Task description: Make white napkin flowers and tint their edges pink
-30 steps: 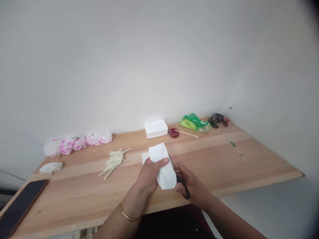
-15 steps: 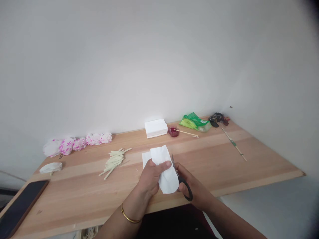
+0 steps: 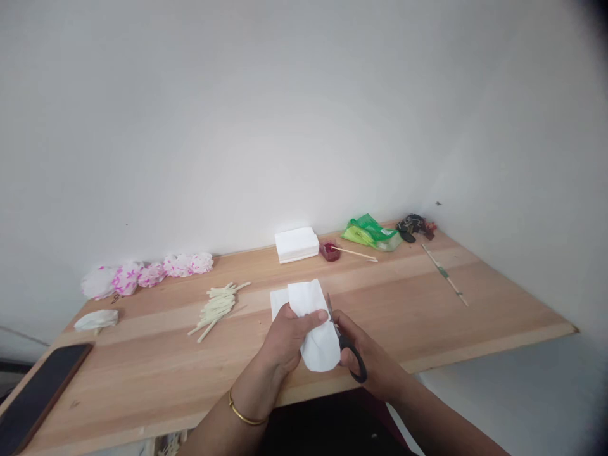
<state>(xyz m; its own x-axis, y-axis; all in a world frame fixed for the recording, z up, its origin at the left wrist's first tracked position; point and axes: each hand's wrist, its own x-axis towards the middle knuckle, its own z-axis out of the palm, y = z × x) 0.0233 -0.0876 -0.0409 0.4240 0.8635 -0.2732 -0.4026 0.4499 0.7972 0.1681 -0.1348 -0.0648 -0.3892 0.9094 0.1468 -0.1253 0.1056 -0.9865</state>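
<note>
My left hand (image 3: 289,335) pinches a folded white tissue (image 3: 313,348), its thumb pressed flat across the front. The tissue's lower end is rounded, while the top edge looks straight. In my right hand (image 3: 363,354) is a pair of scissors (image 3: 351,354) with black handles, the blades pointing up along the tissue's right edge. How far apart the blades are I cannot tell. Another white tissue piece (image 3: 277,303) lies on the table, partly hidden behind my left hand.
On the wooden table (image 3: 399,304) are a tissue stack (image 3: 297,245), a dish of red liquid (image 3: 329,251) with a stick, a green bag (image 3: 370,232), a dark bundle (image 3: 415,227), a thin stick (image 3: 444,273), pale sticks (image 3: 218,307), pink-white paper flowers (image 3: 152,273), a white bud (image 3: 97,320) and a phone (image 3: 42,392).
The tissue has shifted and tilted very slightly in my left hand. Both hands keep nearly the same place, with the scissors still at the right edge.
</note>
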